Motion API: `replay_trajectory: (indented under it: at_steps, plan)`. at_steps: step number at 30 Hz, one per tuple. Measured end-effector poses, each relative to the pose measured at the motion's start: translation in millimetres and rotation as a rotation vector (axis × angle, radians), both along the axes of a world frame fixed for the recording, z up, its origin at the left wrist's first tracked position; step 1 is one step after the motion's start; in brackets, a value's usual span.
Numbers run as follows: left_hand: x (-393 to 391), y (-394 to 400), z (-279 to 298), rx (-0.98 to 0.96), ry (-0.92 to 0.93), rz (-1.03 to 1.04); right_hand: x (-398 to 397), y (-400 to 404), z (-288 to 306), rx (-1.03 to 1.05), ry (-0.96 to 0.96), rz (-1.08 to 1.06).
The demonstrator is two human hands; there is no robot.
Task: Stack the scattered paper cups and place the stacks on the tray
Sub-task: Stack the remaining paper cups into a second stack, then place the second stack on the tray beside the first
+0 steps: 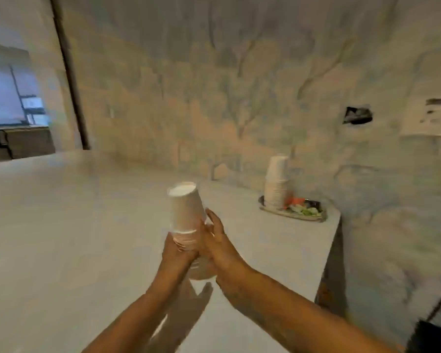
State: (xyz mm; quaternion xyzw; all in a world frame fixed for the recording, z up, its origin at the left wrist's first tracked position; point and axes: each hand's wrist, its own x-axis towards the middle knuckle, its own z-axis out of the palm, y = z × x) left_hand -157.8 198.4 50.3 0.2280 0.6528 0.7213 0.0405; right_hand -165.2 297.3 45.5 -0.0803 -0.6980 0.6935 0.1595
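Both hands hold one upside-down stack of paper cups (pixel 185 215) above the bench (pixel 61 225): left hand (pixel 175 253) curled round its lower part, right hand (pixel 215 238) with straight fingers pressed on its side. Another cup stack (pixel 275 183) already stands on the tray (pixel 292 215) by the wall. Judged late stage: held stack still needs placing. No loose cups visible; frame blurred, colourful tray contents unclear, right edge items cut off.

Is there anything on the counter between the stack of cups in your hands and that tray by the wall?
Nothing visible. The held stack of white paper cups is separated from the oval metal tray only by bare pale counter. On the tray, another white cup stack occupies the left end.
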Motion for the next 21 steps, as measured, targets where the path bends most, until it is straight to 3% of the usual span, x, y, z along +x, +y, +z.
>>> replay_trajectory:
  at_steps: [11, 17, 21]
  plan:
    - [-37.9, 160.6, -6.0, -0.024, -0.034, -0.163, -4.4, 153.1, -2.7, -0.179, 0.078, -0.242]
    - [-46.0, 232.3, -1.4, -0.06, -0.004, -0.206, -10.4, 214.4, 0.3, 0.106, 0.153, -0.498]
    - [-56.2, 268.7, 0.4, -0.111, 0.105, -0.264, -21.0, 258.9, -0.2, 0.091, 0.15, -0.566]
